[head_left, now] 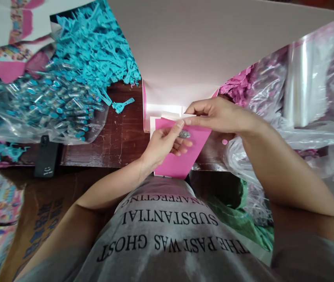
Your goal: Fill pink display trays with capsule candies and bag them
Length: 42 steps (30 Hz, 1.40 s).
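Dark wood tabletop. Over pink panel: left hand curled beside glittery piece, right hand fingertips nearby; which pinches it, cannot tell.

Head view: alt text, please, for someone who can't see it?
A person's left hand and right hand are close together over a pink panel before an open box; turquoise plastic pieces and bagged blue-ended tubes lie left, clear plastic bags right.

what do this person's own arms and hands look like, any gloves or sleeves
The left hand and right hand are bare, with no gloves, rings or watch visible. Short grey fabric sleeves match the grey shirt with printed black capital lettering.
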{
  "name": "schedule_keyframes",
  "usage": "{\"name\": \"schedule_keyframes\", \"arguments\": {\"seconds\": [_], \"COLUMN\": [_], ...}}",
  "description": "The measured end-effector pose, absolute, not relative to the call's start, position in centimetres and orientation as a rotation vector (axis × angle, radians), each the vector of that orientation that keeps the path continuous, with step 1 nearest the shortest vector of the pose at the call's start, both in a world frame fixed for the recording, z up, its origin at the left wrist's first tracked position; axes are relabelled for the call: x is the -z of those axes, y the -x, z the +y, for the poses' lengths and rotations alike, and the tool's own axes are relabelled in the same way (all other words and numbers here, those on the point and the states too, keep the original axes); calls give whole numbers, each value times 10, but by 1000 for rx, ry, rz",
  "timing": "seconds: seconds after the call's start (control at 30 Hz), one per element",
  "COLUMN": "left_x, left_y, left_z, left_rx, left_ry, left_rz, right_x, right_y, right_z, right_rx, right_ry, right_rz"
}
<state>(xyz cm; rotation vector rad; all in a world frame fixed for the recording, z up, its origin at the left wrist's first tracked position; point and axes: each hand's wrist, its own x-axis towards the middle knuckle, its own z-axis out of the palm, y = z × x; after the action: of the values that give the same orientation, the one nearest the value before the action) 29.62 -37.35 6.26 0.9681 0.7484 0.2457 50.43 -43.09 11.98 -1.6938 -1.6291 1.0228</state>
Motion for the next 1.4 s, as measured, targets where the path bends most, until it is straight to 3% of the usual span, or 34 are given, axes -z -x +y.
{"name": "schedule_keyframes", "arguments": {"seconds": [0.33, 0.8, 1.1, 1.4], "left_x": [-70, -61, -59, -59], "left_y": [-290, -290, -284, -282], "left_z": [-378, -382, -386, -386], "left_rx": [-420, -432, -428, -425], "left_ry": [-954, -987, -1065, -1024], "left_rz": [699, 662, 639, 605], "right_x": [-133, -124, -114, -120], "right_y": [-506, -505, -503, -496], "right_z": [-427, -426, -433, -442], "right_rx": [-1256, -1275, -1002, -980], "right_ry": [1776, 1727, 1752, 1811], "right_rz": [-1425, -1466, -1496, -1525]}}
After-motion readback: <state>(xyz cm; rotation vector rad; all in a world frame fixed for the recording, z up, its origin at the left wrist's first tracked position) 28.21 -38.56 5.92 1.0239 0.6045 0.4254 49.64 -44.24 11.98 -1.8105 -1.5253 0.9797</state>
